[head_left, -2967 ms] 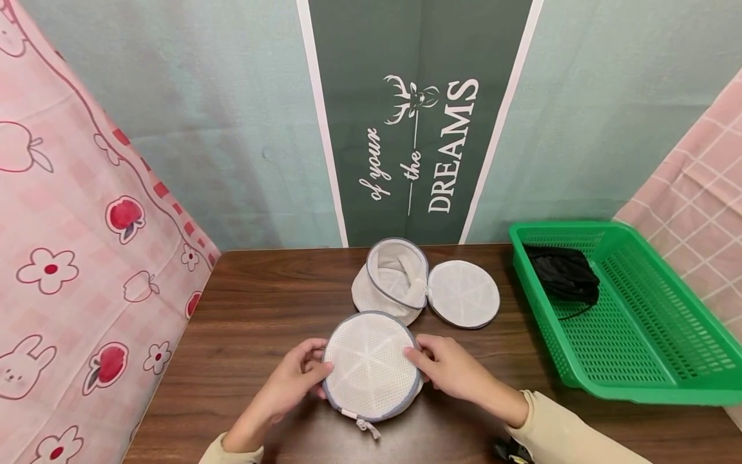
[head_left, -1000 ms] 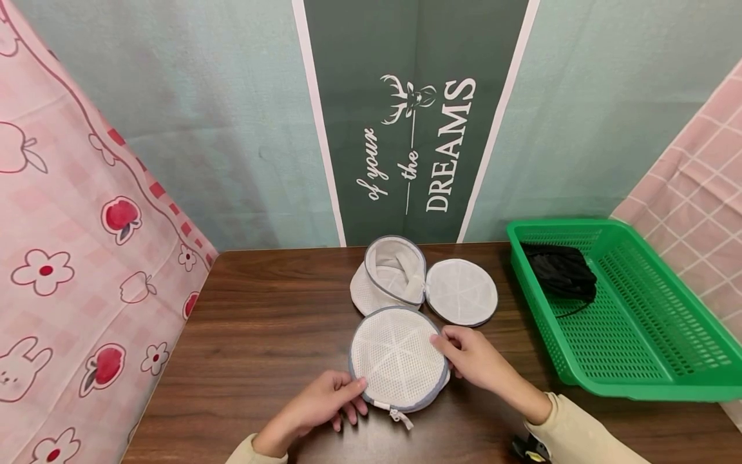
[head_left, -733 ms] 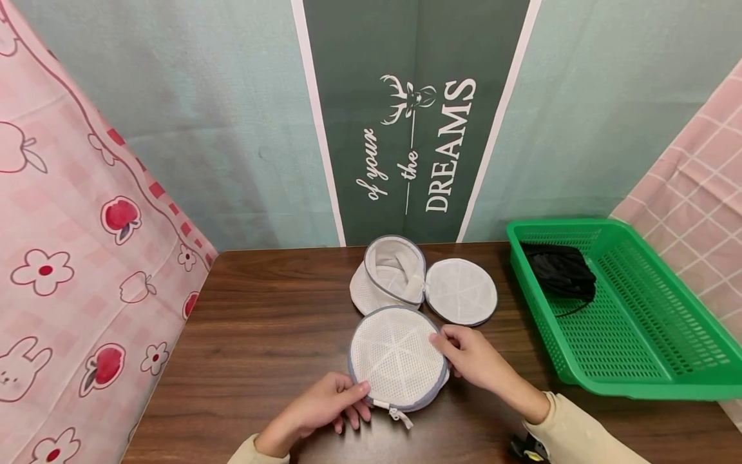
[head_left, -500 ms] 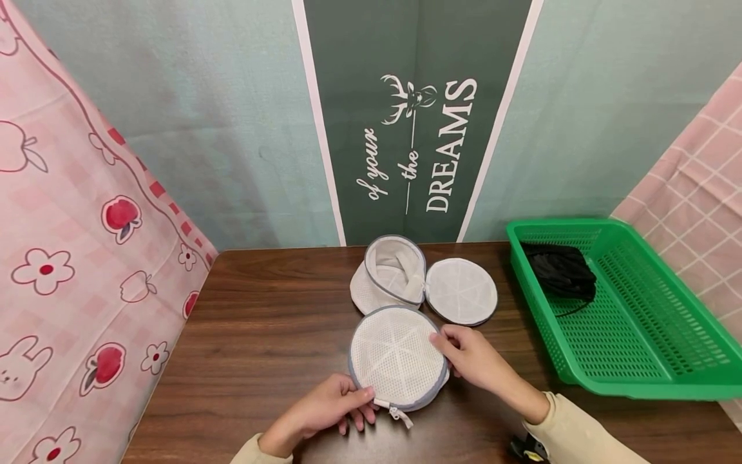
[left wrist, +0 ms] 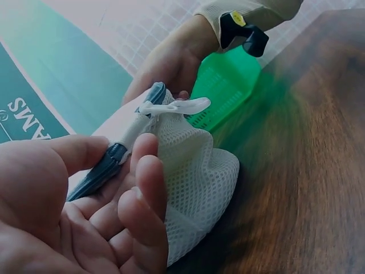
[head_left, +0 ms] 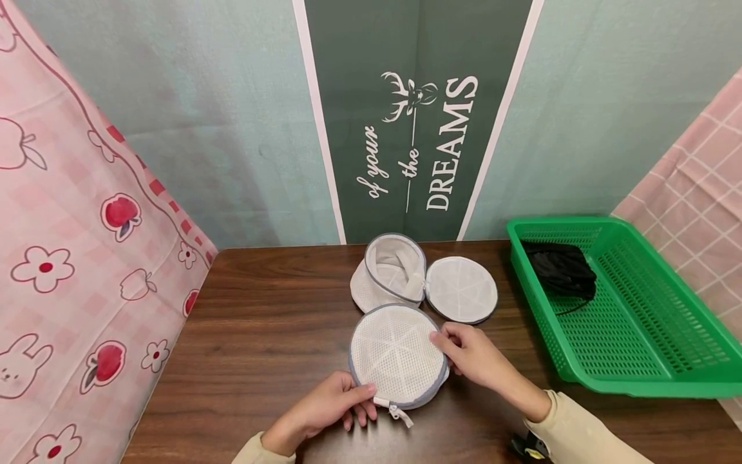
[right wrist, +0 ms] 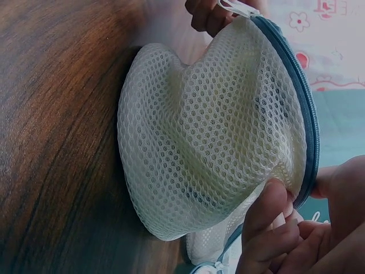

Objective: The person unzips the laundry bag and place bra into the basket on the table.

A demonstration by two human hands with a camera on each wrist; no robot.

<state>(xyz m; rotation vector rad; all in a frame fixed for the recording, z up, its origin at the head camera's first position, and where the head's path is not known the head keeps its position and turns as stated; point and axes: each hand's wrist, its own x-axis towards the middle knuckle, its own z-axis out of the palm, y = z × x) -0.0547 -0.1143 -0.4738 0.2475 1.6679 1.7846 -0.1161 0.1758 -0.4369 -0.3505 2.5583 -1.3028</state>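
In the head view, a round white mesh laundry bag (head_left: 397, 353) with a blue-grey zipped rim stands near the table's front. My left hand (head_left: 338, 405) pinches its front-left rim beside the white zipper pull (head_left: 401, 414). On the opposite side, my right hand (head_left: 474, 357) holds the rim between thumb and fingers. The left wrist view has the left thumb on top of the rim and the fingers beneath, next to the zipper pull (left wrist: 177, 107). From the right wrist, the bag's mesh side (right wrist: 199, 142) looks slack and creased, with the zip along its edge.
Behind it, a second mesh bag (head_left: 377, 293) lies unzipped, its round lid (head_left: 462, 290) folded out to the right. At the right stands a green plastic basket (head_left: 539, 335) with a black bundled cloth item (head_left: 561, 270) inside. Curtains hang behind and at both sides.
Compared with three seconds ago, the bag has shifted right along with both hands. My left hand has slid from its left side round to the front, closer to the zipper pull.
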